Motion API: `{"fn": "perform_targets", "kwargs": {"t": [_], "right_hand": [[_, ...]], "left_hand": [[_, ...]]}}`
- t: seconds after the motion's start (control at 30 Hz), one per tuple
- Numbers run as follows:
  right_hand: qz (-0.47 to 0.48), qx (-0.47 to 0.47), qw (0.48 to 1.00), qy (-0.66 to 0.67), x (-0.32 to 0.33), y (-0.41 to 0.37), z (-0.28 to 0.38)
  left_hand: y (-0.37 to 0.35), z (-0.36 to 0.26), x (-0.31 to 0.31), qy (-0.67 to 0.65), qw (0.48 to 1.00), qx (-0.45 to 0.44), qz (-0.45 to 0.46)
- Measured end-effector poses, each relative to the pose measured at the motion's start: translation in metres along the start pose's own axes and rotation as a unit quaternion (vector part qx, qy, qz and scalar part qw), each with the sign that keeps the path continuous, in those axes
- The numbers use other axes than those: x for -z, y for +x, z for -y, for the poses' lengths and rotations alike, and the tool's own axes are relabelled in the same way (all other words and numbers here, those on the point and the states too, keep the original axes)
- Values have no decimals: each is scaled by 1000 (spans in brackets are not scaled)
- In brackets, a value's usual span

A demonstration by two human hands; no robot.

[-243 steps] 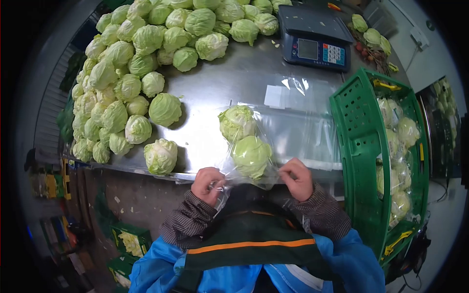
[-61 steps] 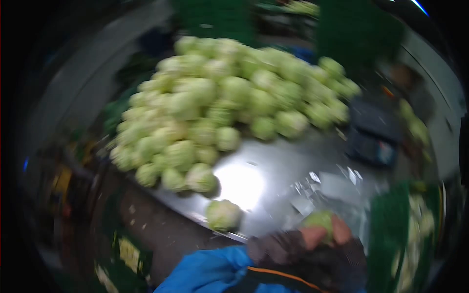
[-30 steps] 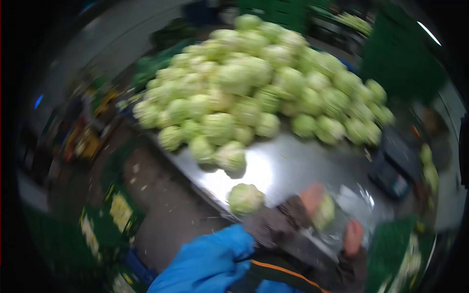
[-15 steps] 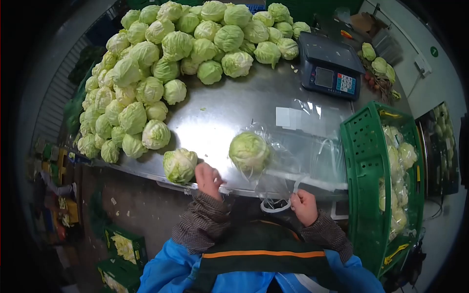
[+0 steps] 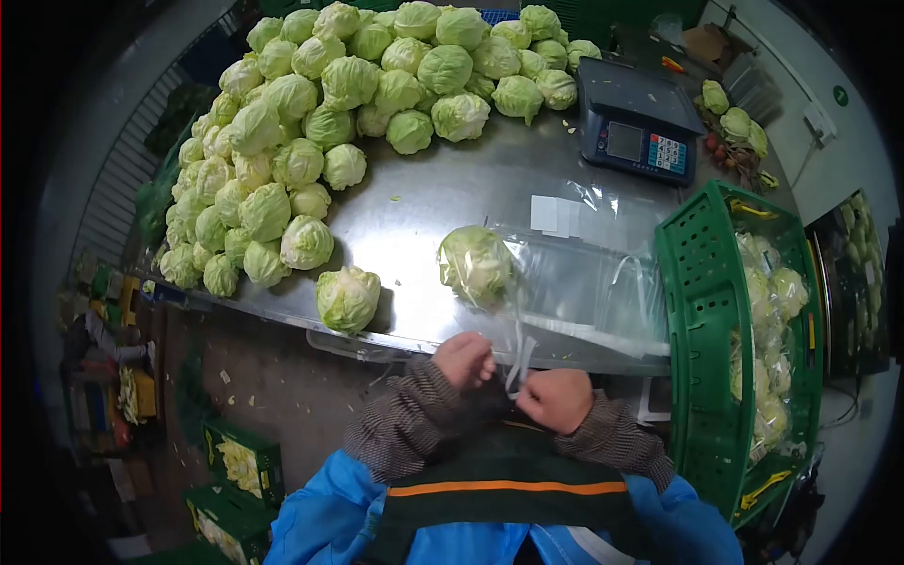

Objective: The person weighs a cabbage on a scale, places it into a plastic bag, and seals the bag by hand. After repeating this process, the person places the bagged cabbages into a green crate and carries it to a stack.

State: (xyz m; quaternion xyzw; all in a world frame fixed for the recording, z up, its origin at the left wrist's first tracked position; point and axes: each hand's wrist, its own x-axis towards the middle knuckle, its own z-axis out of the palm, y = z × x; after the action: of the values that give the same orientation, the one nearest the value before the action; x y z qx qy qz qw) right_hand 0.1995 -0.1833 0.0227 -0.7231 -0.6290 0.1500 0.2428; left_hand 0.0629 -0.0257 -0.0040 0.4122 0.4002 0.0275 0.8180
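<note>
A cabbage (image 5: pixel 463 262) in a clear plastic bag (image 5: pixel 504 273) sits near the front edge of the metal table. The bag's gathered end, with a white strip (image 5: pixel 524 356), hangs over the edge toward me. My right hand (image 5: pixel 559 399) is closed at the lower end of this strip, knuckles up. To its left, my left hand (image 5: pixel 461 360) has its fingers curled in just below the bagged cabbage; what they hold, if anything, is hidden. A bare cabbage (image 5: pixel 347 299) lies at the table edge, left of my left hand.
A large heap of cabbages (image 5: pixel 325 122) covers the table's left and back. Flat clear bags (image 5: pixel 603 282) and white labels (image 5: pixel 556 216) lie right of centre. A scale (image 5: pixel 637 127) stands behind them. On the right, a green crate (image 5: pixel 702 330) holds bagged cabbages.
My left hand has moved right, away from the bare cabbage and toward the bag's end. My right hand has shifted slightly left, and the bag's end is now drawn together into a narrow strip.
</note>
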Motion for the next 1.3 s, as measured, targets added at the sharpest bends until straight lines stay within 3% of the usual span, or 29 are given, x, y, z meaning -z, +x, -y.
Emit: {"fn": "perform_targets", "kwargs": {"t": [0.07, 0.17, 0.27, 0.43, 0.47, 0.57, 0.7, 0.8, 0.87, 0.97, 1.07, 1.17, 1.23, 1.3], "right_hand": [[-30, -100, 994, -15, 11, -10, -8], [-213, -36, 976, -41, 51, 1, 18], [-219, 102, 968, -64, 55, 38, 39], [-176, 114, 965, -157, 17, 70, 47], [-162, 123, 967, -150, 15, 70, 46], [-136, 156, 968, -138, 3, 71, 47], [-117, 204, 964, -122, -2, 74, 47], [-83, 141, 985, -53, 20, 69, 37], [-96, 3, 995, 35, 32, 57, 18], [-186, -147, 971, 16, 59, 44, 22], [-186, 26, 982, 8, 68, 49, 47], [-83, 138, 983, 87, 44, 68, 67], [-51, 132, 984, 104, 35, 78, 76], [-5, 123, 984, 126, 28, 86, 77]], "left_hand": [[-14, -2, 13, -18, 1000, 7, -7], [-18, -3, 23, -46, 998, 27, -16], [-9, -4, 22, -98, 995, 16, -8], [-15, -31, 21, -165, 984, 45, -42], [-12, -31, 33, -169, 985, 42, 0], [-6, -35, 35, -71, 995, 69, -8], [-2, -31, 40, -42, 998, 1, 42], [-17, -42, 47, -49, 998, 24, 44], [-25, -44, 60, -47, 997, 37, 41], [-34, -48, 60, -37, 997, 67, 7], [-36, -42, 60, -46, 997, 56, 27], [-41, -46, 51, -50, 997, 42, 38], [-44, -49, 43, -58, 997, 55, 0], [-38, -38, 53, -49, 998, 9, 34]]}}
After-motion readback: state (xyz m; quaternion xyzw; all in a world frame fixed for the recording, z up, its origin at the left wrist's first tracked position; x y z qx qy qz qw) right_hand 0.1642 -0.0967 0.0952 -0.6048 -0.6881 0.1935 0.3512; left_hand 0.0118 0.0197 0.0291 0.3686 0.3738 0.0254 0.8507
